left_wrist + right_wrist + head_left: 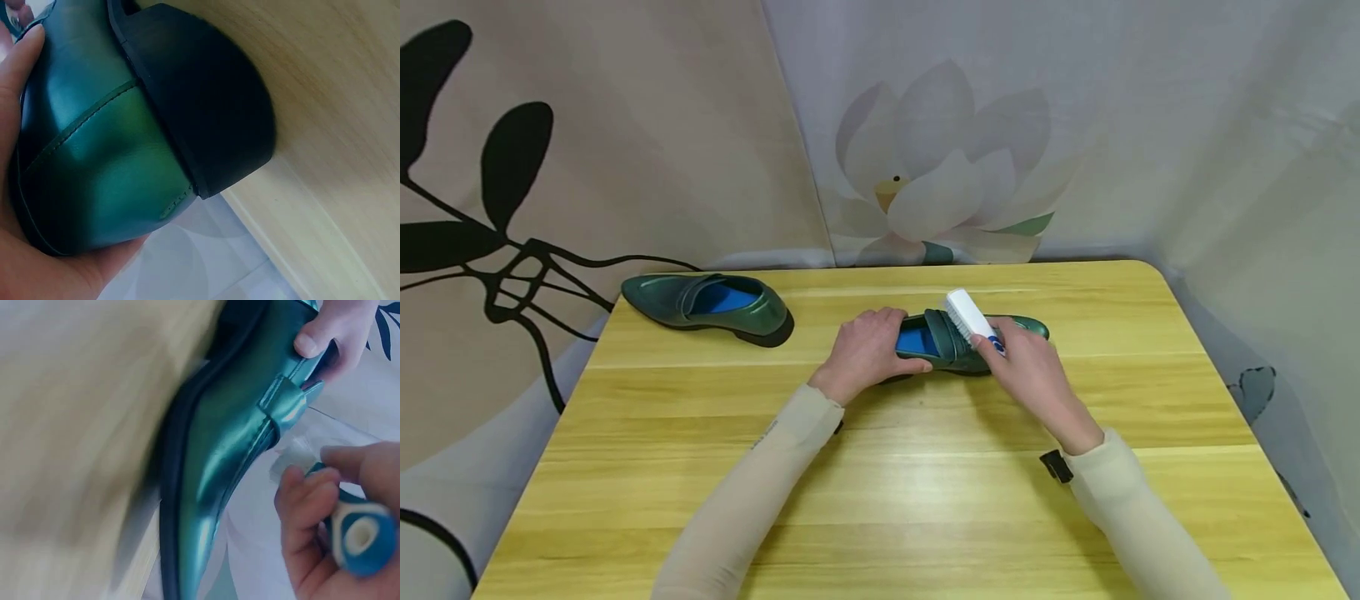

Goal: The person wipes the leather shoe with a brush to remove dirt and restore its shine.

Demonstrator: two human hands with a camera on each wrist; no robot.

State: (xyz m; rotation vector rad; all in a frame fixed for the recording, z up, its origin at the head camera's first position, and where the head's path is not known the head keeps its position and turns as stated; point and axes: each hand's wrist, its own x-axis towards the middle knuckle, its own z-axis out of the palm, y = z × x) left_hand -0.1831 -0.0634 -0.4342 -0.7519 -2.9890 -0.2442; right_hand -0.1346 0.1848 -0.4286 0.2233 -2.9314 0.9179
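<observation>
A green leather loafer (958, 354) with a blue insole stands on the table, toe to the right. My left hand (867, 354) grips it at the heel end, and the left wrist view shows its green heel counter (119, 162) and black heel block (206, 100) close up. In my right hand (1033, 367) is a white-headed brush (967, 315), its bristles at the strap across the loafer's upper. From the right wrist side, fingers (309, 512) curl round the blue and white brush handle (362, 540); the bristles look blurred there.
A second green loafer (722, 308) stands at the table's back left, toe to the left. The wooden table (887, 500) ends at a rounded back right corner. Behind it hangs a curtain (700, 125) printed with a pale flower and dark leaves.
</observation>
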